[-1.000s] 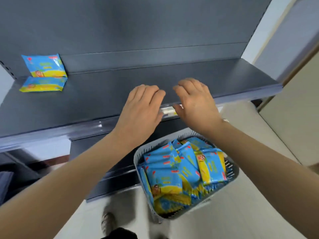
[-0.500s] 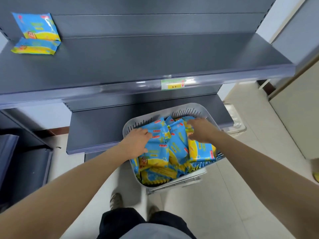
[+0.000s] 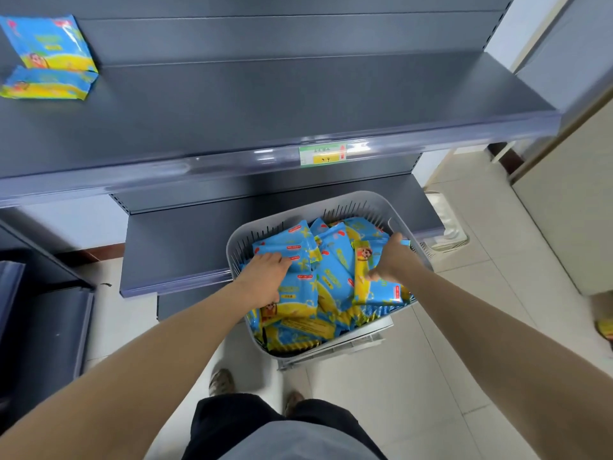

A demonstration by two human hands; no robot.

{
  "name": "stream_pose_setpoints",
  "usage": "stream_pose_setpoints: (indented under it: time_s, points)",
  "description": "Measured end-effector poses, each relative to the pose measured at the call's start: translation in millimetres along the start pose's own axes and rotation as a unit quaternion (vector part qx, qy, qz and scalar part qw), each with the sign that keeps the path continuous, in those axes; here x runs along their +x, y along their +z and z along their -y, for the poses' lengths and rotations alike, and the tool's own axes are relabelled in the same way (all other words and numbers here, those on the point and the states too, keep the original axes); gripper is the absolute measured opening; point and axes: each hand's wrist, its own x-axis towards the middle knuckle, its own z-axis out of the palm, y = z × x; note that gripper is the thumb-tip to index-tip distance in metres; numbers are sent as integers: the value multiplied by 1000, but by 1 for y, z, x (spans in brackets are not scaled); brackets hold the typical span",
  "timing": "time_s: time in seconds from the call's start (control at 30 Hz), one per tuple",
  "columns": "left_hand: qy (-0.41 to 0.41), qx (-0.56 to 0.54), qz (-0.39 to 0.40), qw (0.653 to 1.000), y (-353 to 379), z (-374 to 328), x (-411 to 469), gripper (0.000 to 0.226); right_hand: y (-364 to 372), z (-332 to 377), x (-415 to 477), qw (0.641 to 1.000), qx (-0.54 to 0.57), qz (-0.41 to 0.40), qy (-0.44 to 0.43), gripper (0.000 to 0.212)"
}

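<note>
Two blue-and-yellow packets (image 3: 49, 51) are set at the far left of the upper shelf (image 3: 298, 104); most remain heaped in the grey basket (image 3: 335, 202), where one is gripped by the left hand (image 3: 265, 277), another by the right hand (image 3: 393, 260).

Both hands are dropping from the upper shelf's front edge (image 3: 232, 167) deeper into the grey basket (image 3: 331, 202); the left hand (image 3: 265, 277) is closing round a blue-and-yellow packet (image 3: 295, 288); the right hand (image 3: 391, 257) is shifting toward the basket's right wall, gripping another packet (image 3: 381, 292).
</note>
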Motion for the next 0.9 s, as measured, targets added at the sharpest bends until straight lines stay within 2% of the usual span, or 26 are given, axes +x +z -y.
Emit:
stream_pose_setpoints:
  time_s: [0.17, 0.2, 0.23, 0.3, 0.37, 0.47, 0.57, 0.73, 0.83, 0.9]
  points:
    - [1, 7, 14, 1000, -9, 2, -2, 52, -7, 12, -3, 998, 49, -8, -29, 100]
    - [5, -7, 9, 1000, -11, 3, -5, 43, -13, 15, -5, 999, 37, -7, -34, 90]
    - [8, -29, -4, 1000, -14, 4, -8, 33, -20, 19, -8, 999, 12, -9, -52, 70]
    - [8, -101, -35, 994, -28, 5, -15, 24, -35, 29, -15, 994, -39, -34, -94, 15]
    - [1, -177, -62, 982, -49, 9, -24, 22, -52, 46, -19, 989, -44, -47, -132, 25]
    - [-19, -229, -119, 966, -84, 28, -39, 22, -82, 84, -30, 974, -33, -84, -206, 12]
    - [-34, -238, -183, 953, -118, 61, -57, 24, -119, 128, -49, 949, -50, -125, -285, 28]
    - [-97, -245, -263, 928, -158, 138, -90, 20, -153, 220, -65, 928, -61, -155, -334, 33]
    - [-115, -261, -279, 917, -167, 192, -112, 18, -155, 283, -68, 918, -35, -182, -351, 37]
    - [-123, -265, -289, 912, -169, 230, -127, 19, -152, 327, -64, 915, -13, -173, -365, 40]
